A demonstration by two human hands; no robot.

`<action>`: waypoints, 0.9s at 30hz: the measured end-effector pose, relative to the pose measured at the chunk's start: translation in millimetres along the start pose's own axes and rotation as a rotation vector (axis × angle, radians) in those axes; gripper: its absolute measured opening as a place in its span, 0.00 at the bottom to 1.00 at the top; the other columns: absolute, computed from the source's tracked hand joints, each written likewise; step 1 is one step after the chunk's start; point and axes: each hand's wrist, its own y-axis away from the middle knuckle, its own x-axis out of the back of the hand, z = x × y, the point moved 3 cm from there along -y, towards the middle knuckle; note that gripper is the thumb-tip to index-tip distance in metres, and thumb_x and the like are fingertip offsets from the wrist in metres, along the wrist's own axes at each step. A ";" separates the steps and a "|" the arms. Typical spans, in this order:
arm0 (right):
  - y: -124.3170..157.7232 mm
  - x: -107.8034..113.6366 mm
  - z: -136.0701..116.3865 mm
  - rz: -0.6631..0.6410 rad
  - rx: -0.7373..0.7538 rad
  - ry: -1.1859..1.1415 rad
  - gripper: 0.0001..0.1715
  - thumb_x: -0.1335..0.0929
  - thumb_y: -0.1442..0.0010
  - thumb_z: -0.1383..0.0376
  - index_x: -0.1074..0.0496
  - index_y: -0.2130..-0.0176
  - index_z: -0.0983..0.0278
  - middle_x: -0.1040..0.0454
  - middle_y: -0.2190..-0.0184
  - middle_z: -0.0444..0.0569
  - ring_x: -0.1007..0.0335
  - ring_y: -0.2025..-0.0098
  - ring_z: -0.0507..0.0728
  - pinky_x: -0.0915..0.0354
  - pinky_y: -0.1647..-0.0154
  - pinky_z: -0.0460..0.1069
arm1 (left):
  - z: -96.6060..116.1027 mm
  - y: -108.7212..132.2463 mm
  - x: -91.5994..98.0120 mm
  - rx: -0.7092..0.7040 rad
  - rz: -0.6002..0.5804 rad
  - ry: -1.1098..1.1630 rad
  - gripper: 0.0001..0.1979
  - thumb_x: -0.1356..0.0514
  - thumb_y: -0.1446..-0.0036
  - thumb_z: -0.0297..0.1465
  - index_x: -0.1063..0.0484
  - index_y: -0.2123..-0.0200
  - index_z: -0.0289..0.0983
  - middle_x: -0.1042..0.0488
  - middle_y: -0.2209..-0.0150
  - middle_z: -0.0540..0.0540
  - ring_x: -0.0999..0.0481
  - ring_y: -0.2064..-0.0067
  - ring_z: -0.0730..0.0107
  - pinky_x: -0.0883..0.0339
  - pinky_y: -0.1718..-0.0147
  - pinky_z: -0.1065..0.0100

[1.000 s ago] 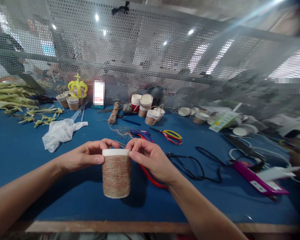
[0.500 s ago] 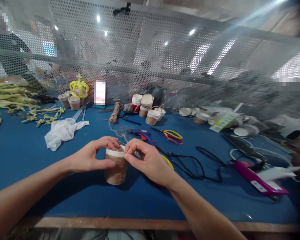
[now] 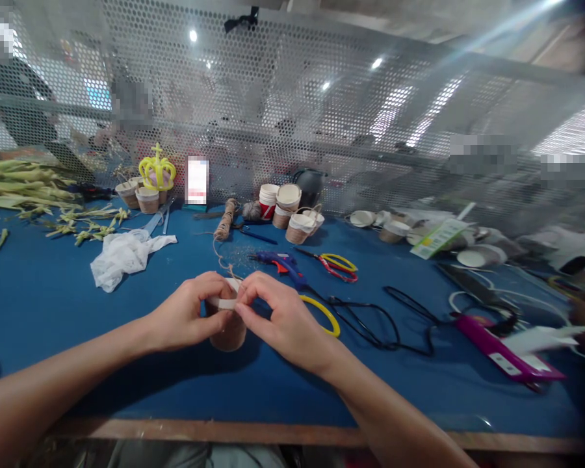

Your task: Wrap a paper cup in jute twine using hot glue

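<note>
A small cup (image 3: 228, 335) wrapped in brown twine, with a white rim, is between my hands above the blue table. My left hand (image 3: 190, 312) grips it from the left, fingers over the rim and thumb on the near side. My right hand (image 3: 283, 315) pinches at the right of the rim; a strand of twine (image 3: 223, 260) runs from there back to a twine bundle (image 3: 225, 220). What exactly the right fingertips hold is too small to tell. Behind my right hand lies a blue glue gun (image 3: 283, 262).
Yellow-handled scissors (image 3: 342, 263), a yellow ring-shaped handle (image 3: 329, 315) and black cable lie right of my hands, beyond them a purple power strip (image 3: 507, 351). White crumpled cloth (image 3: 119, 257) is at left. Wrapped cups (image 3: 299, 227) stand near the mesh screen (image 3: 273, 78).
The cup has tilted and risen a little, its opening now more visible. My left hand has moved slightly right and wraps it more closely; my right fingers have shifted slightly left along the rim.
</note>
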 end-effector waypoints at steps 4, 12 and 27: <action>-0.1 4.5 2.8 0.030 -0.044 -0.113 0.08 0.36 0.45 0.69 0.39 0.74 0.62 0.32 0.68 0.46 0.35 0.65 0.52 0.38 0.62 0.48 | -2.6 2.1 2.4 0.062 -0.024 0.183 0.05 0.45 0.47 0.29 0.35 0.72 0.34 0.31 0.67 0.46 0.32 0.61 0.66 0.39 0.61 0.66; 2.1 3.6 9.6 -0.013 -0.143 -0.156 0.07 0.36 0.44 0.66 0.39 0.73 0.63 0.32 0.71 0.44 0.36 0.68 0.51 0.38 0.64 0.47 | -11.2 2.1 -1.4 0.120 -0.058 0.434 0.06 0.43 0.47 0.29 0.35 0.74 0.33 0.33 0.65 0.45 0.33 0.59 0.65 0.41 0.58 0.65; 0.6 -2.4 7.9 -0.006 -0.117 -0.036 0.09 0.37 0.46 0.70 0.42 0.76 0.63 0.33 0.73 0.44 0.37 0.69 0.51 0.40 0.65 0.46 | -9.2 2.0 1.0 0.160 -0.032 0.168 0.08 0.41 0.52 0.33 0.35 0.72 0.33 0.31 0.66 0.45 0.32 0.61 0.65 0.39 0.60 0.66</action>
